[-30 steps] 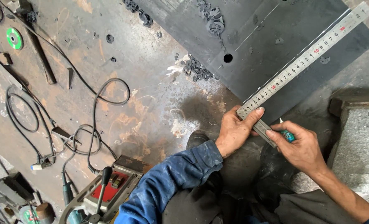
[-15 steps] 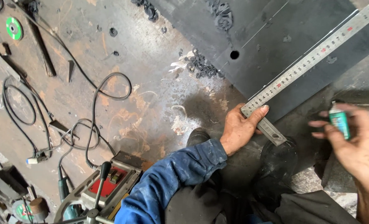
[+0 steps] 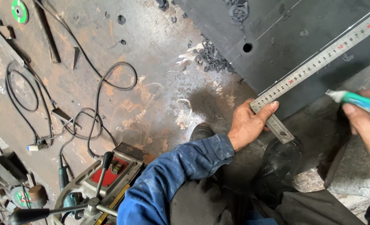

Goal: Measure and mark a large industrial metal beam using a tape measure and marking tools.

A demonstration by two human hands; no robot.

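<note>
Steel square (image 3: 318, 60) lies diagonally, centre to upper right of frame, long scaled blade flat on the dark steel plate (image 3: 276, 25), short leg dropping off the plate's lower edge toward centre-right. Left hand (image 3: 247, 125) pins the corner: thumb stretched across the blade end, fingers curled under near the short leg, so closed around the corner w/ firm contact. Right hand (image 3: 366, 125), right edge of frame, is clear of the plate, fingers wrapped round a green-bodied marker pen (image 3: 357, 102) w/ white tip pointing left, apart from the blade.

Judgement: to mark well, keep short leg tight vs plate edge, thumb pressing down so blade can't pivot; bring tip to blade edge, run it w/o pushing sideways.

Drilled hole (image 3: 247, 47) sits upper centre, w/ dark swarf (image 3: 210, 58) just left of it. Black boots (image 3: 283, 156) below the square. Black cable (image 3: 106, 83) loops mid-left; red-topped machine (image 3: 106, 175) lower left; green disc (image 3: 19, 10) upper-left corner.
</note>
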